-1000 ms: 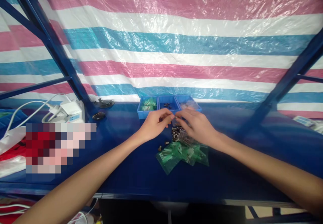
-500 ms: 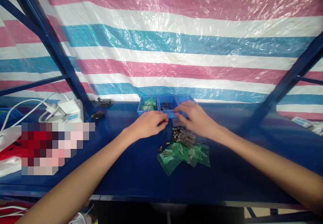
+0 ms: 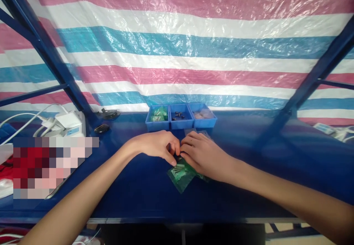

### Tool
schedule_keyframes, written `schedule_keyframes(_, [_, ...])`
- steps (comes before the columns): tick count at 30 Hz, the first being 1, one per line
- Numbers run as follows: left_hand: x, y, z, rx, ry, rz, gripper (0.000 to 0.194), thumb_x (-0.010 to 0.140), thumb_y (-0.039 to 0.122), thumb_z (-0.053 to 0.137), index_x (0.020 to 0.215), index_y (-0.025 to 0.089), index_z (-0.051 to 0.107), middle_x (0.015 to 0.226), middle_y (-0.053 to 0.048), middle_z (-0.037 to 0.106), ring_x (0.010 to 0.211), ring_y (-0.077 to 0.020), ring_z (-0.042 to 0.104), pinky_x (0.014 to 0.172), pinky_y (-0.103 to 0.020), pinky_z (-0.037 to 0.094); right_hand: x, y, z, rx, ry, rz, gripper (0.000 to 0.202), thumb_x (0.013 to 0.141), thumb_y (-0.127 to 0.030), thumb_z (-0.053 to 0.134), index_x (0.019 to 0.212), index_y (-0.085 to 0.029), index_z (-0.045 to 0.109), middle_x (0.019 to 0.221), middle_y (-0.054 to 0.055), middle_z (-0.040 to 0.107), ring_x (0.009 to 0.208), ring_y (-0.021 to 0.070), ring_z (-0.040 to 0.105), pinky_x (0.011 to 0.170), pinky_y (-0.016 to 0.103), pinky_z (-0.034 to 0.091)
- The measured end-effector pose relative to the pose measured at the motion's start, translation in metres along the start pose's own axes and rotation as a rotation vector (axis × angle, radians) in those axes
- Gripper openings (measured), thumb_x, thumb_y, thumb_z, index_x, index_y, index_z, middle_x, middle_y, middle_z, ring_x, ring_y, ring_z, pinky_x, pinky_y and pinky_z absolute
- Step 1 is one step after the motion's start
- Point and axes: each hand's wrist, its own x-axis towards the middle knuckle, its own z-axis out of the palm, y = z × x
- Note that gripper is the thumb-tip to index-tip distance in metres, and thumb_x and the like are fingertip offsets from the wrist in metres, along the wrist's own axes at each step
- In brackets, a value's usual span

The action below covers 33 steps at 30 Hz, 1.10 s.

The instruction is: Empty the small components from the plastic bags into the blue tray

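My left hand (image 3: 162, 146) hovers at the left side of the pile, its thumb and curled forefinger apart with a gap between them. Over the middle of the pile lies my right hand (image 3: 206, 154), fingers bent and drawn together; whatever they hold, if anything, is hidden. Between both hands a bit of a small dark metal part (image 3: 178, 158) shows. Nearer me is a green-tinted plastic bag (image 3: 181, 178) with pale pin-like pieces inside. A clear bag (image 3: 206, 133) peeks out behind my right fingers. My right hand covers most of the pile.
Behind the hands stand three joined blue bins: the left bin (image 3: 148, 121) with green bags, the middle bin (image 3: 181, 124) with small dark parts, the right bin (image 3: 206, 123) with clear bags. A black mouse-like object (image 3: 102, 128) and a white power strip (image 3: 79, 125) lie left.
Both hands have come back from the bins toward me and down to the pile. My right hand now covers most of it. The view has shifted slightly.
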Motion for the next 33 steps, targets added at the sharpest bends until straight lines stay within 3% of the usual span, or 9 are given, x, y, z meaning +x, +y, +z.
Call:
schedule_keyframes(4, [0.002,-0.002,0.003,-0.038,0.022,-0.023,0.014,0.079,0.028,0.075,0.088,0.017,0.072,0.071,0.0,0.07,0.063,-0.0144,0.066,0.055,-0.021,0.045,-0.002,-0.009,-0.003,-0.105,0.006,0.006,0.021,0.1,-0.022,0.053,0.094,-0.014,0.071,0.097,0.011,0.068,0.099,0.0269,0.058,0.08,0.041,0.044])
schedule_keyframes(9, [-0.003,-0.004,0.0,-0.102,0.076,-0.085,0.018,0.078,0.026,0.074,0.093,0.017,0.068,0.075,-0.002,0.073,0.059,-0.0167,0.07,0.054,-0.023,0.051,-0.001,-0.01,-0.004,-0.077,-0.006,0.001,0.019,0.099,-0.023,0.055,0.095,-0.015,0.071,0.097,0.011,0.068,0.098,0.0265,0.058,0.081,0.041,0.044])
schedule_keyframes(15, [-0.006,-0.011,-0.007,-0.076,0.109,-0.053,0.026,0.07,0.01,0.069,0.095,0.017,0.07,0.078,-0.003,0.075,0.068,-0.0181,0.072,0.057,-0.022,0.05,0.0,-0.007,0.0,0.028,-0.031,-0.008,0.02,0.101,-0.021,0.051,0.096,-0.018,0.071,0.099,0.011,0.067,0.098,0.0253,0.057,0.085,0.04,0.047])
schedule_keyframes(24, [-0.003,-0.015,-0.009,0.013,0.159,-0.004,0.027,0.069,0.009,0.069,0.095,0.017,0.074,0.081,-0.003,0.074,0.078,-0.0181,0.072,0.061,-0.021,0.051,0.008,0.006,0.007,0.17,-0.063,0.014,0.023,0.102,-0.028,0.055,0.096,-0.02,0.076,0.097,0.009,0.069,0.097,0.0249,0.058,0.088,0.041,0.047])
schedule_keyframes(33, [0.0,-0.013,-0.005,0.019,0.207,0.032,0.023,0.072,0.005,0.064,0.091,0.016,0.072,0.083,-0.003,0.073,0.08,-0.0178,0.071,0.066,-0.024,0.052,0.008,0.011,0.015,0.126,-0.011,0.032,0.019,0.1,-0.021,0.054,0.097,-0.017,0.072,0.095,0.009,0.068,0.094,0.0244,0.055,0.086,0.04,0.044])
